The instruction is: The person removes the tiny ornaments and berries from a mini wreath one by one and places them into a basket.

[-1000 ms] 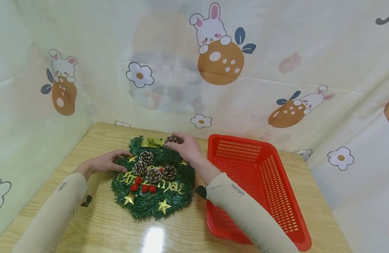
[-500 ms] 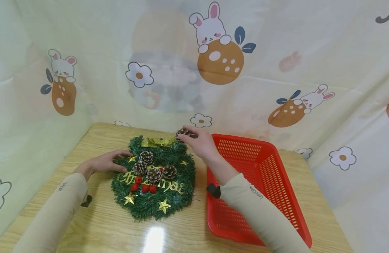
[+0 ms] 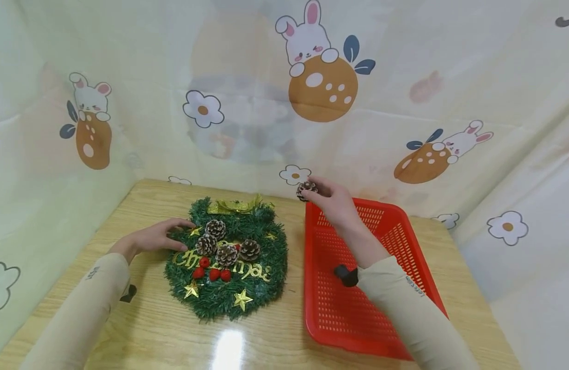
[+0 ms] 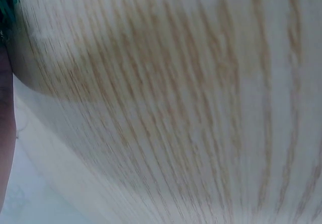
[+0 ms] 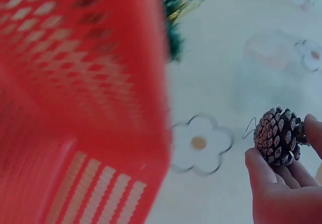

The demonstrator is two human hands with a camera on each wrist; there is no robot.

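A frosted pinecone (image 3: 307,191) is pinched between the thumb and fingers of my right hand (image 3: 333,201), raised near the back left rim of the red basket. In the right wrist view a thin wire loop sticks out from the pinecone (image 5: 276,136). My left hand (image 3: 152,237) rests at the left edge of a green Christmas wreath (image 3: 261,231), thumb and fingers spread apart. Several other pinecones (image 3: 226,255), red berries (image 3: 214,274), gold stars (image 3: 242,299) and gold lettering lie on the wreath. A gold ribbon (image 3: 235,206) is at its top.
A red plastic basket (image 3: 312,308) with slotted walls stands right of the wreath, partly under my right forearm. The wooden table (image 3: 173,334) meets a printed cloth backdrop (image 3: 247,144) at the back and sides.
My right hand has carried the pinecone up and to the right, from the wreath's top to above the basket's back left corner. The left hand stays at the wreath's edge.
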